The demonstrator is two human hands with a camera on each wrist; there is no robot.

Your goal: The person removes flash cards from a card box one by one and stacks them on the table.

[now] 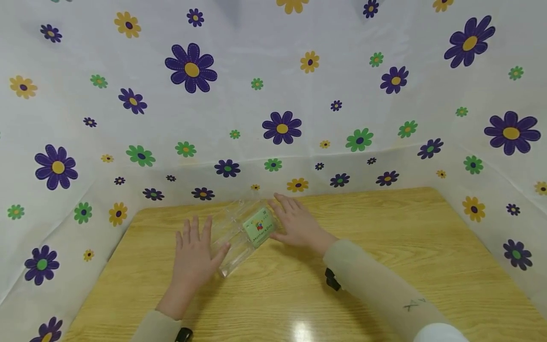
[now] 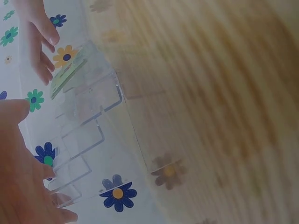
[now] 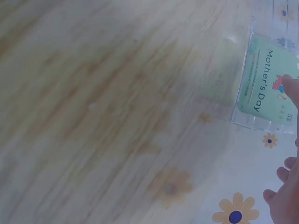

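Observation:
A clear plastic tiered card rack (image 1: 236,261) stands at an angle on the table. In its right part rests a pale green card (image 1: 259,228) printed "Mother's Day", possibly several stacked, since the left wrist view shows layered edges on the green cards (image 2: 69,78). My left hand (image 1: 194,259) is beside the rack's left end, fingers straight and spread. At the other end is my right hand (image 1: 297,223), its fingers loosely extended and thumb close to the card. Whether either hand touches the rack is hard to tell. In the right wrist view the printed card (image 3: 261,84) faces outward.
The wood-grain table (image 1: 384,247) has a glossy surface with reflections. A white flower-print cloth (image 1: 239,109) rises behind it and along both sides. Dark wrist straps (image 1: 331,279) show under the sleeves.

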